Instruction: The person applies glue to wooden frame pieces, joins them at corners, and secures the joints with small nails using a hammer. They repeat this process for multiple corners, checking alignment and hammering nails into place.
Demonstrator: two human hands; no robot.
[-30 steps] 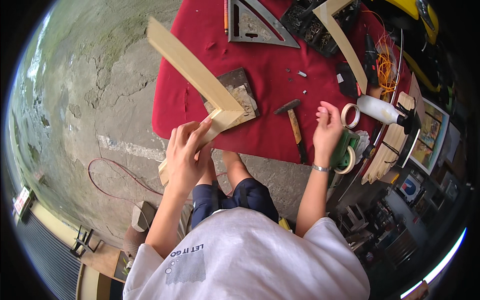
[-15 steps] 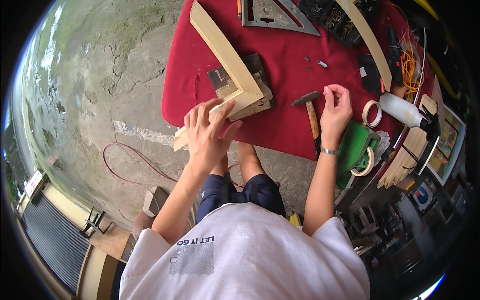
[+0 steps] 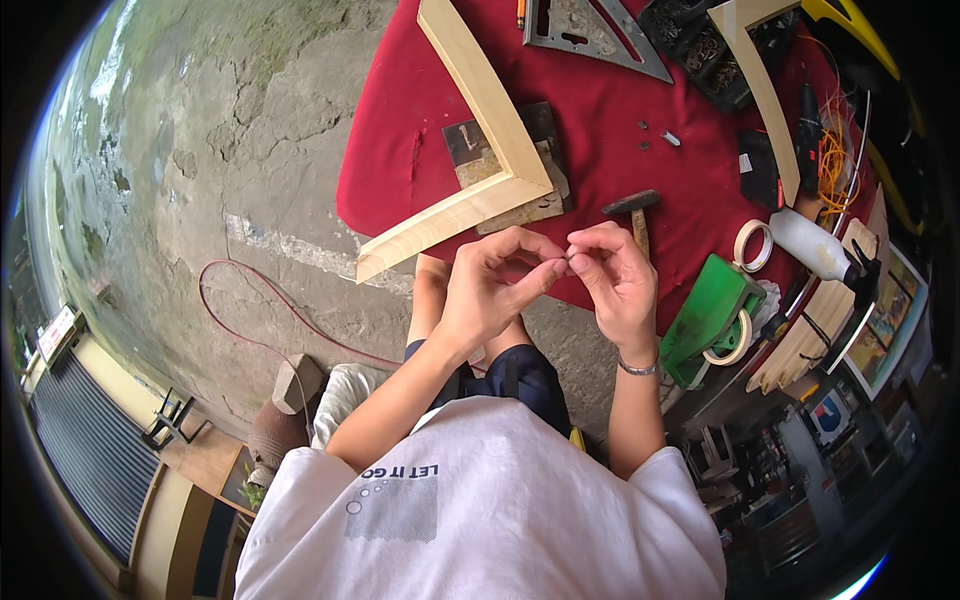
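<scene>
My left hand and my right hand meet in front of me at the near edge of the red-covered table. Their thumbs and forefingers pinch a small dark piece, too tiny to name. Just beyond them, two pale wooden frame strips meet in a mitred corner. That corner rests on a stained block with a dark metal plate, and one strip sticks out past the table edge. Past my right fingers lies a hammer, its handle partly hidden behind that hand.
Small metal bits are scattered on the red cloth. Farther off are a triangular square and a black tray of fasteners. To the right lie a green tape dispenser, a tape roll and a white bottle.
My left hand has left the wooden strip and moved right. My right hand has come down and left from beside the hammer head. Their fingertips now meet at the small dark piece.
</scene>
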